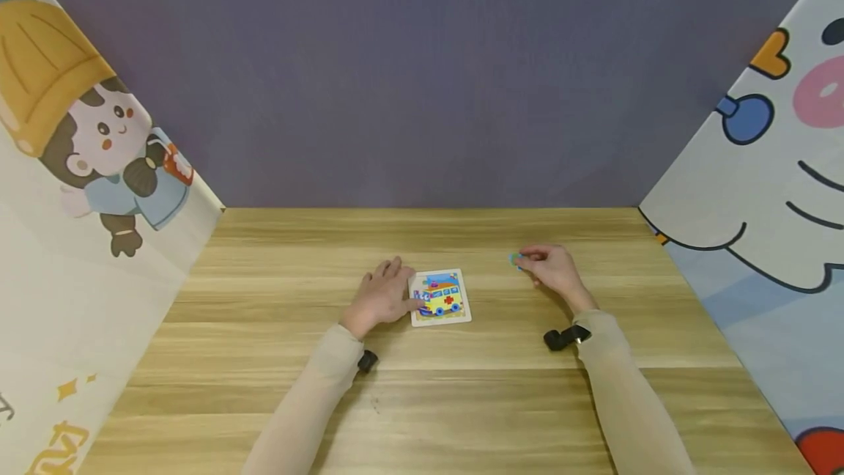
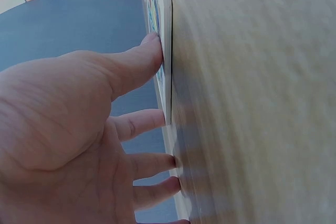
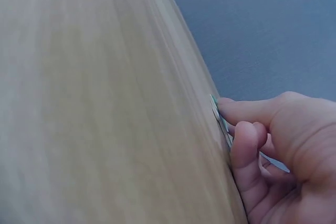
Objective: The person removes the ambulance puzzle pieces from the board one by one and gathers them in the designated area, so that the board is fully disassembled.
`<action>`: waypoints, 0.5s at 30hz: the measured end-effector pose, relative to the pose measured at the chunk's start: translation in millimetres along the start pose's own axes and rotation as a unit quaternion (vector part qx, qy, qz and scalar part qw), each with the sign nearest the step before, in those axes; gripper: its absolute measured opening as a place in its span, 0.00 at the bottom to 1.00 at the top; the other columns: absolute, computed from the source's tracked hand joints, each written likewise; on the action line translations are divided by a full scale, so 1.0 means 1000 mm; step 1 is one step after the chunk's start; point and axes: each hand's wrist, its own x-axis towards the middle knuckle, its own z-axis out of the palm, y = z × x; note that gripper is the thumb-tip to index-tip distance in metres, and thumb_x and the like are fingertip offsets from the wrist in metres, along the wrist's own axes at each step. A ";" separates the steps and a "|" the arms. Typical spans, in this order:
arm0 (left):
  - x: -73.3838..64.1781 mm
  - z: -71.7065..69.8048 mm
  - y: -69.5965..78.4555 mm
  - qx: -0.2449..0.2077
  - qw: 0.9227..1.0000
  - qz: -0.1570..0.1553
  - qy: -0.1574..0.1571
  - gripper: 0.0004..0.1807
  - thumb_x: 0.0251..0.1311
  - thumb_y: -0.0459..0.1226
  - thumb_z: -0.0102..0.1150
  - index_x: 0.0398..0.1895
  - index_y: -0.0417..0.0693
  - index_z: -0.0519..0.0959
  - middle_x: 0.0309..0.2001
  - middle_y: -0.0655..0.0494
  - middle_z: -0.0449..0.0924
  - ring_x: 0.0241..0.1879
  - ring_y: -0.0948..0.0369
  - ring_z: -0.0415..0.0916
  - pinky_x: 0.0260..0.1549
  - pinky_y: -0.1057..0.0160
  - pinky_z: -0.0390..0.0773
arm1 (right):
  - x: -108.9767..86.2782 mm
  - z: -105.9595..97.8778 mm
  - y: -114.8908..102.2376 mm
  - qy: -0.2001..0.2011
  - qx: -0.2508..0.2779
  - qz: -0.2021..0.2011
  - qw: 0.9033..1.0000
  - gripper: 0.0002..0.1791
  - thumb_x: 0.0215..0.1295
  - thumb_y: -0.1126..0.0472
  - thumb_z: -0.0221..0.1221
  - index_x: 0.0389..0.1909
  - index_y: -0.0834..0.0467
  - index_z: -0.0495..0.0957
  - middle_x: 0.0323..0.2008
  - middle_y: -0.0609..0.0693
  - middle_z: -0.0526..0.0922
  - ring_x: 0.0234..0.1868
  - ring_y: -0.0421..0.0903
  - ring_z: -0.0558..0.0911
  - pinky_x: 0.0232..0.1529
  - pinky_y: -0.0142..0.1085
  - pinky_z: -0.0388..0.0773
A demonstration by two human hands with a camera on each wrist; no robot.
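A small square jigsaw puzzle (image 1: 450, 290) lies on the table, its picture a yellow van with a red cross inside a white frame. A pale patch shows in the upper left of the picture. My left hand (image 1: 380, 296) is at the puzzle's left side, thumb resting on its face and the other fingers spread along the edge and the tabletop. To the right of the puzzle and apart from it, my right hand (image 1: 555, 270) pinches a thin blue-green puzzle piece (image 1: 514, 260) between thumb and fingers. In the right wrist view the piece (image 3: 214, 108) stands edge-on, close over the table.
The wooden table (image 1: 461, 402) ends at a dark grey-blue panel (image 1: 422, 79) at the back. Cartoon-printed walls stand on the left (image 1: 72, 299) and right (image 1: 738, 328). Black wrist cameras are strapped at both sleeves.
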 end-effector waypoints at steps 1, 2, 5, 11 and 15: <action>0.000 0.000 0.000 0.000 1.000 0.000 0.000 0.39 0.73 0.57 0.62 0.81 0.51 0.66 0.86 0.38 0.47 0.85 0.38 0.46 0.80 0.28 0.50 | 0.001 0.000 0.000 0.004 0.006 0.001 1.000 0.28 0.71 0.51 0.70 0.61 0.68 0.82 0.36 0.52 0.85 0.19 0.37 0.80 0.23 0.32 0.82; 0.000 0.000 0.000 -0.001 1.000 0.000 -0.001 0.39 0.74 0.57 0.62 0.81 0.51 0.66 0.86 0.38 0.47 0.85 0.38 0.46 0.80 0.28 0.50 | 0.001 0.000 0.001 0.005 0.009 0.002 1.000 0.28 0.71 0.52 0.70 0.62 0.68 0.82 0.36 0.51 0.85 0.20 0.37 0.79 0.23 0.32 0.83; 0.000 0.000 0.000 -0.001 1.000 0.000 -0.003 0.39 0.74 0.57 0.62 0.81 0.51 0.66 0.87 0.39 0.47 0.85 0.38 0.45 0.80 0.28 0.50 | 0.002 0.000 0.002 0.005 0.010 0.007 1.000 0.29 0.71 0.51 0.70 0.62 0.68 0.81 0.36 0.50 0.82 0.21 0.37 0.79 0.24 0.32 0.84; 0.000 0.001 -0.002 0.003 1.000 -0.001 -0.003 0.39 0.74 0.57 0.61 0.82 0.52 0.65 0.87 0.39 0.46 0.85 0.38 0.45 0.81 0.29 0.49 | 0.001 0.000 0.002 0.002 0.016 0.009 1.000 0.28 0.72 0.51 0.69 0.63 0.66 0.80 0.36 0.48 0.78 0.22 0.36 0.76 0.23 0.31 0.83; 0.000 0.001 -0.001 0.002 1.000 0.001 -0.002 0.39 0.74 0.56 0.62 0.81 0.51 0.65 0.87 0.39 0.47 0.85 0.38 0.45 0.80 0.28 0.50 | -0.002 0.000 0.001 0.010 0.009 0.008 1.000 0.26 0.73 0.51 0.68 0.62 0.64 0.81 0.38 0.50 0.79 0.23 0.37 0.77 0.23 0.31 0.82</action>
